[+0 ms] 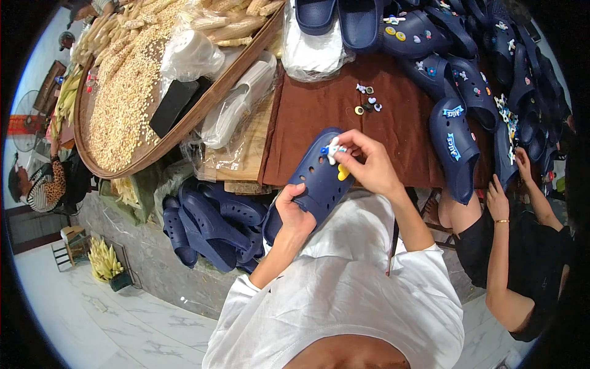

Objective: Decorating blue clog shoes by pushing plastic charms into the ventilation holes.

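While the left hand point(295, 212) clamps around the heel end of a navy clog point(313, 181), the right hand point(369, 163) pinches a small white and blue charm point(332, 149) against the clog's upper, fingers closed on it. The clog sits at the centre of the view, held above the person's lap, with its toe pointing toward 12 o'clock. A yellow charm point(343, 173) already sits just below the white one, so I judge this clog as partly decorated: 1 charm is fixed, 1 is being seated, and several holes stay bare.

At 1 o'clock, a few loose charms point(367, 98) lie on the brown cloth point(319, 104) covering the bench. Finished clogs point(455, 144) with charms line up toward 2 o'clock, where another person's hands point(498, 200) work. A pile of plain clogs point(212, 224) waits at 9 o'clock, below a big woven tray point(184, 129) of kernels, which suggests much work is left.
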